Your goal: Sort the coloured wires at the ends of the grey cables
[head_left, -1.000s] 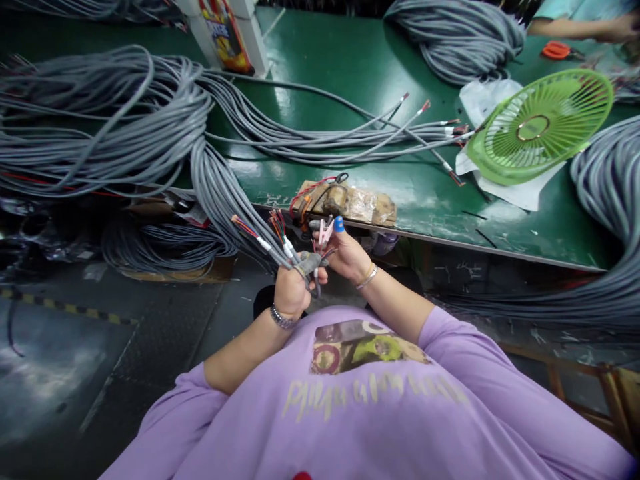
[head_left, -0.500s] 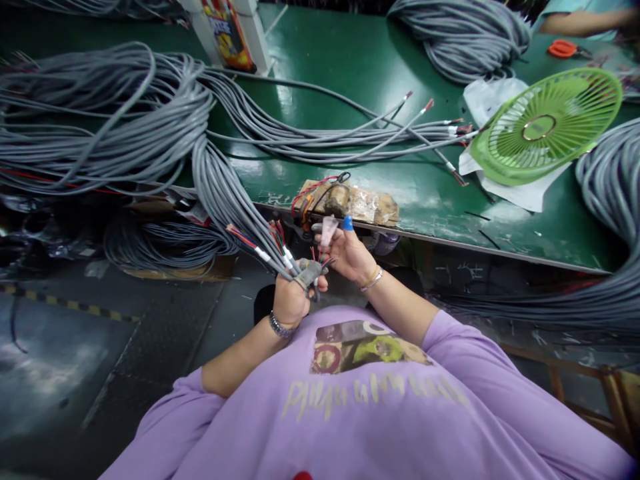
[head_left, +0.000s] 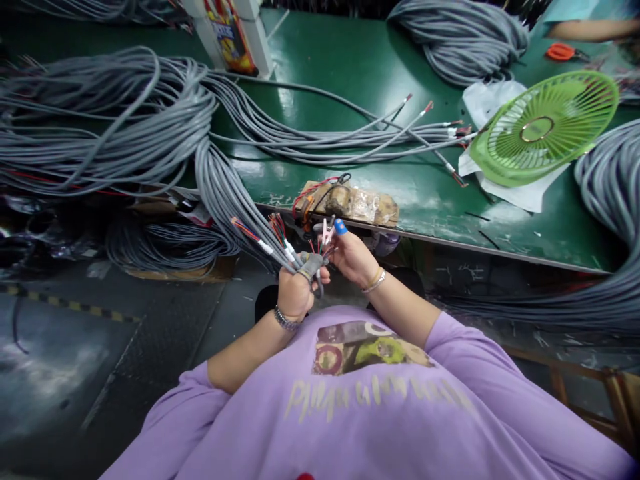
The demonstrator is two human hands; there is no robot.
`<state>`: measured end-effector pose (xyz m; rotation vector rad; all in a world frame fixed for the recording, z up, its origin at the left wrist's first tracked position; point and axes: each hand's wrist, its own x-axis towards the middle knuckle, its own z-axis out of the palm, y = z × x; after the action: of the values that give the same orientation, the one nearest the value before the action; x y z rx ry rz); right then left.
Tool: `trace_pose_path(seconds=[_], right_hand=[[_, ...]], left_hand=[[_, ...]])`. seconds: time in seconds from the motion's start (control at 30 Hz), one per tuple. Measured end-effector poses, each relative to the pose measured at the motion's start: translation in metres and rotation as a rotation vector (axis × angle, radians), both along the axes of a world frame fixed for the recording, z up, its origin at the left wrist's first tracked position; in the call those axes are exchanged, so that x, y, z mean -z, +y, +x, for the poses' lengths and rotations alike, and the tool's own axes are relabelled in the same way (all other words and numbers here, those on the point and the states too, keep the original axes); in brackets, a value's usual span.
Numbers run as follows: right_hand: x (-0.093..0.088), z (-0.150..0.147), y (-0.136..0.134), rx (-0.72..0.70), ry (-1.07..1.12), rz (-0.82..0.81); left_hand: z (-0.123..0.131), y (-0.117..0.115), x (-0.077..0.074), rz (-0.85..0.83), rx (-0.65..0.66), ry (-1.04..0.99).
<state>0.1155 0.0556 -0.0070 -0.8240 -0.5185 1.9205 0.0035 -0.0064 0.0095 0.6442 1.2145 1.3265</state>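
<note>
My left hand is closed round the ends of several grey cables, with a grey wrapping on its thumb. Red, blue and brown wires fan out of the cable ends above it. Close on the right, my right hand, with a blue cover on one finger, pinches a small pale pink clip beside thin wires. Its fingertips are partly hidden. A taped cardboard block with red and black leads lies on the table edge just beyond both hands.
The green table bears a big cable coil at left, another coil at the back, a green fan and orange-handled pliers. A person's arm is at top right.
My right hand's blue-covered finger has tilted left and down toward the clip, which now shows its two prongs. My left hand has shifted slightly right with the cables.
</note>
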Motion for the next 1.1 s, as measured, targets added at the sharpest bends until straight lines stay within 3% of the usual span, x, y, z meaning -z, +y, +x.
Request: trace_pose_path(seconds=[0.2, 0.47, 0.7, 1.1], right_hand=[[-0.005, -0.003, 0.009, -0.043, 0.143, -0.119], [0.011, -0.005, 0.011, -0.03, 0.053, -0.011], [0.003, -0.007, 0.01, -0.142, 0.071, -0.05], [0.004, -0.016, 0.013, 0.039, 0.095, -0.102]], left_hand=[[0.003, 0.004, 0.002, -0.014, 0.011, -0.009], [0.001, 0.002, 0.0, -0.017, 0.009, 0.01], [0.002, 0.001, 0.0, -0.016, 0.024, 0.014], [0.003, 0.003, 0.007, -0.015, 0.032, 0.005]])
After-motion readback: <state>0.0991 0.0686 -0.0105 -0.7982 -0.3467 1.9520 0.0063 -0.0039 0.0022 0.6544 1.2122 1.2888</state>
